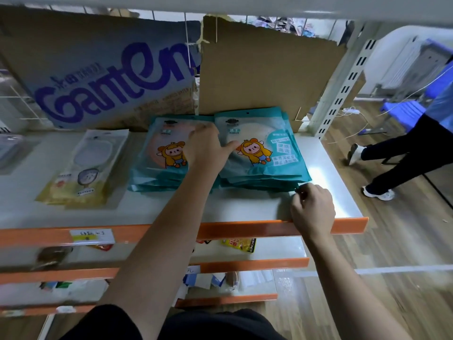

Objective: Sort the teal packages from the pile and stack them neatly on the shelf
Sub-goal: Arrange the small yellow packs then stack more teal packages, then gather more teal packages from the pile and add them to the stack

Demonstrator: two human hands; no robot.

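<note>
Two stacks of teal packages with a yellow cartoon figure lie side by side on the white shelf [245, 207]. My left hand [208, 146] lies over the seam between the left stack [157, 153] and the right stack [274, 148], fingers spread on the left one and thumb on the right one. My right hand [312, 207] sits at the front right corner of the right stack, its fingers curled and pinching the corner of the lowest packages.
A pale yellow package [81, 168] lies left of the teal stacks. Cardboard sheets [264, 69] stand behind them. Orange shelf edges [348, 224] run below, with goods on lower shelves. A person's legs [392, 153] are on the wooden floor to the right.
</note>
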